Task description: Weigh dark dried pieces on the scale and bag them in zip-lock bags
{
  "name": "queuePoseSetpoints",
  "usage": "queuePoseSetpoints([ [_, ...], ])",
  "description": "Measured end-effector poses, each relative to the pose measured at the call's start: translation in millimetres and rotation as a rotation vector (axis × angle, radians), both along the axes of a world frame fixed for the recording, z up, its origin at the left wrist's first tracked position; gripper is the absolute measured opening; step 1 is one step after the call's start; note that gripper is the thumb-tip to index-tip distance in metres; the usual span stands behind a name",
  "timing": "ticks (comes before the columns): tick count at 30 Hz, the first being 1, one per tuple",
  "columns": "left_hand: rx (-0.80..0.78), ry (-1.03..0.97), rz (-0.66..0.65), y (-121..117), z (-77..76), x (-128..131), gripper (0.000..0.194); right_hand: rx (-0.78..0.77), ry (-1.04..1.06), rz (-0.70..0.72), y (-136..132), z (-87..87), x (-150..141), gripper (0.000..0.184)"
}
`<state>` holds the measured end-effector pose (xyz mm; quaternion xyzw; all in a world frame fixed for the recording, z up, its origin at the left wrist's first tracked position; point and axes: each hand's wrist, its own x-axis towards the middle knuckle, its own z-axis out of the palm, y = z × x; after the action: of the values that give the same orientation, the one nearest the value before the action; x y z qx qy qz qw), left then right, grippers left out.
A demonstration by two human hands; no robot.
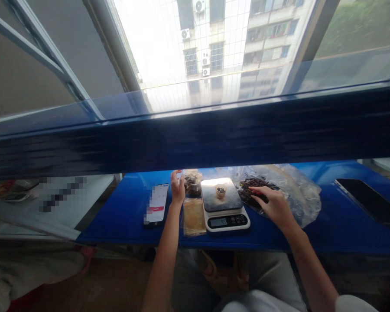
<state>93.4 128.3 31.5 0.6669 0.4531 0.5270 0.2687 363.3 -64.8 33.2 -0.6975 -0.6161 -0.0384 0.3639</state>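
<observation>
A white kitchen scale (226, 203) with a metal plate stands on the blue table, its display reading about 49. On its plate sits a small tan cup (220, 193) with dark bits inside. My right hand (273, 201) is at a heap of dark, thin dried strips (251, 187) right of the scale. Its thumb and forefinger are apart, with nothing clearly visible between them. My left hand (177, 188) is raised left of a clear bag of brownish pieces (193, 184). Its fingers are curled around something small, pale and reddish that I cannot make out.
Flat yellowish packets (195, 216) lie left of the scale. A lit phone (156, 206) is further left, and a dark phone (370, 199) lies at the right. A crumpled clear plastic bag (303, 195) spreads behind my right hand. A blue shelf beam (195, 138) crosses above the table.
</observation>
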Motion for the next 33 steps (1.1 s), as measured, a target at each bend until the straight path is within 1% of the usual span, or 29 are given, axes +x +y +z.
queuePoseSetpoints([
  [4, 0.033, 0.026, -0.016, 0.8, -0.9, 0.7, 0.025, 0.093, 0.003, -0.024, -1.8, -0.1, 3.8, 0.026],
  [9, 0.018, 0.035, -0.003, 0.1, 0.7, 0.6, 0.025, 0.207, 0.004, -0.105, -2.0, 9.2, 3.2, 0.027],
  [12, 0.004, 0.044, -0.011, -0.5, 1.3, 0.6, 0.027, 0.225, 0.003, -0.134, -0.6, 11.0, 0.8, 0.027],
  [18, 0.020, 0.061, 0.004, -0.2, 2.1, 1.3, 0.026, 0.260, 0.030, -0.114, 3.1, 4.1, -5.2, 0.023],
  [22, 0.031, 0.052, -0.002, -0.9, 3.5, 0.8, 0.025, 0.212, 0.041, -0.063, 5.1, 1.8, -7.7, 0.021],
  [28, 0.055, 0.057, -0.017, -2.8, 6.2, -0.4, 0.025, 0.072, -0.005, -0.137, 3.0, 4.6, -8.0, 0.022],
  [33, 0.048, 0.075, 0.000, -3.8, 7.7, -1.2, 0.027, -0.010, -0.041, -0.122, -0.2, 7.3, -7.0, 0.027],
])
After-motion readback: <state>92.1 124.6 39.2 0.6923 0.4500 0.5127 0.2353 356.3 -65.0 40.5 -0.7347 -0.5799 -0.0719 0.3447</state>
